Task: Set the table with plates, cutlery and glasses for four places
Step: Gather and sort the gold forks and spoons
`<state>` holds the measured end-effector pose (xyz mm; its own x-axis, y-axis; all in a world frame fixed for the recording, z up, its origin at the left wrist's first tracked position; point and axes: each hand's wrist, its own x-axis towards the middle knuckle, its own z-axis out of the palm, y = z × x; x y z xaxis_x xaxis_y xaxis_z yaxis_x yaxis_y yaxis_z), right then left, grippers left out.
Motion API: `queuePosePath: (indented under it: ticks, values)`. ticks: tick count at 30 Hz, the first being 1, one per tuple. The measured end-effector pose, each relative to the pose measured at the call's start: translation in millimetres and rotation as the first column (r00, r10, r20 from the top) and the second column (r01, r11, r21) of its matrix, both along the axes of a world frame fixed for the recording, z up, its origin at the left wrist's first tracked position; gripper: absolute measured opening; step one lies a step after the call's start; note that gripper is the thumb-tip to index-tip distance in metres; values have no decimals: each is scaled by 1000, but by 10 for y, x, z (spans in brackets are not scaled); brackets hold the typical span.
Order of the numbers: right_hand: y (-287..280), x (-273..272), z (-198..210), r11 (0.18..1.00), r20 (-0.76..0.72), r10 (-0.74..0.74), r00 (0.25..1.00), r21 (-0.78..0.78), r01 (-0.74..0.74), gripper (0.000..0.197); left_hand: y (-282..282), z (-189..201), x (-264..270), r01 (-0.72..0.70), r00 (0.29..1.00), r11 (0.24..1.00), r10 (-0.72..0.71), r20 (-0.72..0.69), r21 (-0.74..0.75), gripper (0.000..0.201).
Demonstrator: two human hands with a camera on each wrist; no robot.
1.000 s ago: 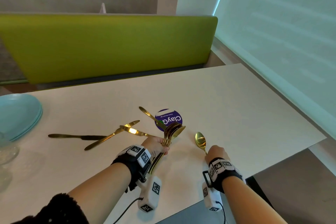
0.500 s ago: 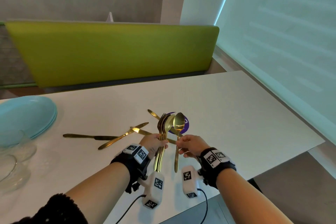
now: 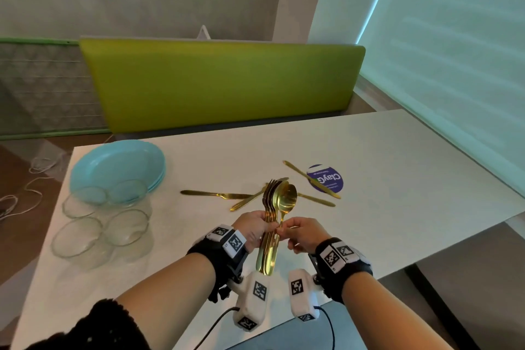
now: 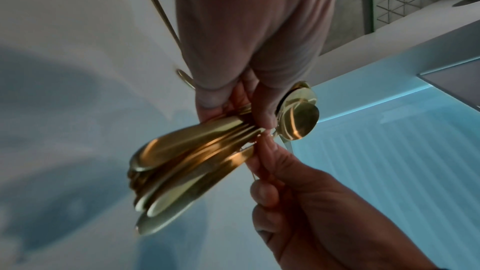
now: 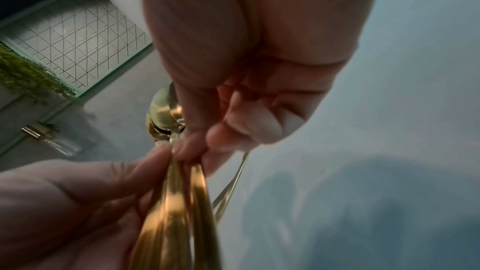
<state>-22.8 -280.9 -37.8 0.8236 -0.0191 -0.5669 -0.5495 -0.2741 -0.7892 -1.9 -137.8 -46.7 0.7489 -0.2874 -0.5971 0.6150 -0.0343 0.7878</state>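
Gold forks and spoons (image 3: 273, 217) stand bunched in her left hand (image 3: 253, 229) while her right hand (image 3: 305, 233) pinches one spoon's handle above the bench (image 3: 397, 179).

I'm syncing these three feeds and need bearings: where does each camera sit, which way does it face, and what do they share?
Head: worn high, facing down at the table; both forearms, left hand, right hand.
Left wrist: looks along the left hand at its grip on the cutlery bundle.
Right wrist: looks along the right hand pinching a spoon handle.
Shared: the cutlery bundle and both hands.
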Motion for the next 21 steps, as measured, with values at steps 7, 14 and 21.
queuePosePath:
  ticks: [7, 14, 21]
  values:
    - [548, -199, 36, 999, 11, 53, 999, 7, -53, 13, 622, -43, -218, 32, 999, 999, -32, -3, 23, 10]
    - [856, -254, 31, 997, 51, 46, 998, -66, -42, 15, 880, -54, -325, 27, 998, 1000, -27, -59, -8, 15]
    - [983, -333, -69, 1000, 10, 30, 1000, 2, -30, 18, 1031, -107, -428, 37, 995, 999, -39, -87, -22, 15]
